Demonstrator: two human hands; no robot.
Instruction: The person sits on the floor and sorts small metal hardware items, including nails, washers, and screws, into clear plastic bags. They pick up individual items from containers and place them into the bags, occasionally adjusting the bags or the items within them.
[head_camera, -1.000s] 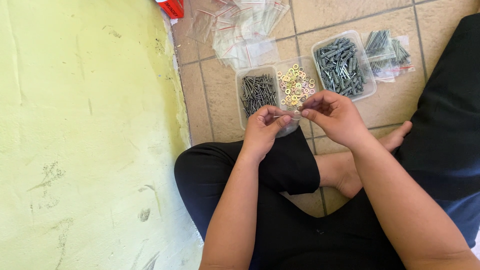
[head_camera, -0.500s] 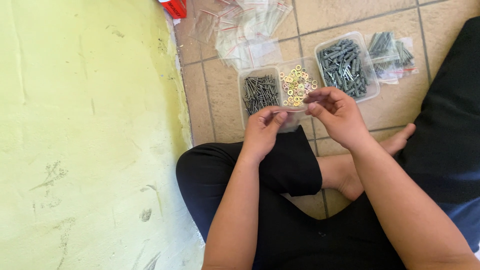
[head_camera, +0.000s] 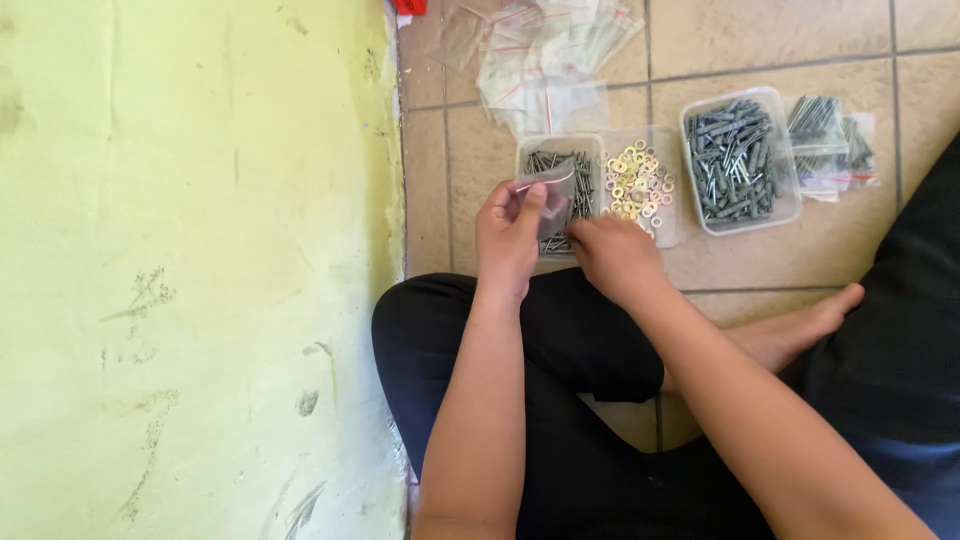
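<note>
Two hands busy here, me cross-legged on the tiled floor (head_camera: 470, 150) right next to a yellow-green wall (head_camera: 200, 270). My left hand (head_camera: 508, 235) is pinching a small clear zip bag (head_camera: 553, 193) by its edge, thumb and fingers closed on the plastic, holding it up just over the tub of dark screws (head_camera: 570, 185). My right hand (head_camera: 615, 258) is down at the near edge of that same tub, fingers curled in and touching the screws, right beside the bag. Honestly can't tell whether it's actually got a screw pinched or is just resting there, the fingertips are tucked out of sight.

Just beside the screw tub, touching it, is the compartment of gold washers (head_camera: 640, 182). Further right sits a separate clear tub of grey wall anchors (head_camera: 738, 160), and past that a few filled bags (head_camera: 830, 145). A heap of empty zip bags (head_camera: 550, 50) lies further out on the tiles, beyond the tubs. My bare foot (head_camera: 800, 325) pokes out under my right forearm.
</note>
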